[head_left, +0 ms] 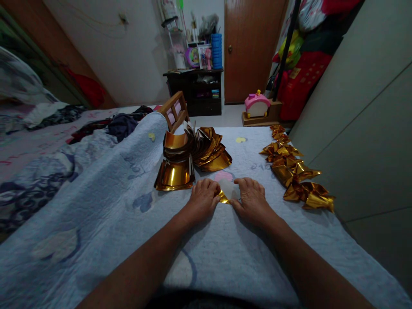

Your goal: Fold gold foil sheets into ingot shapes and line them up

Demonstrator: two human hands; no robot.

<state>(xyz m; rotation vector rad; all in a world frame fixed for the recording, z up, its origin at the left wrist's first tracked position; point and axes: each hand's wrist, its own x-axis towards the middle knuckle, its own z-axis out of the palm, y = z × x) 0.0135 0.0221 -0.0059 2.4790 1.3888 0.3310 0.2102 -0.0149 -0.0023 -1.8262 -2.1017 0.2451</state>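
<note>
Between my hands lies a sheet of gold foil paper (228,188), its pale back up and its near edge folded over to show gold. My left hand (203,199) is closed on the sheet's left side, fingers curled over the fold. On the other side, my right hand (253,199) grips the sheet, thumb at the gold fold and index finger at the far edge. Beyond my left hand sit fanned stacks of gold foil sheets (175,174), curved and glossy. A row of folded gold foil pieces (289,169) runs along the right side of the bed.
A light blue quilted cover (206,257) lies under everything. Crumpled clothes (122,126) are to the left. Past the bed's far end stand a dark cabinet (202,92), a pink toy clock (257,104) and a wooden door (251,51). A pale wardrobe (363,128) borders the right.
</note>
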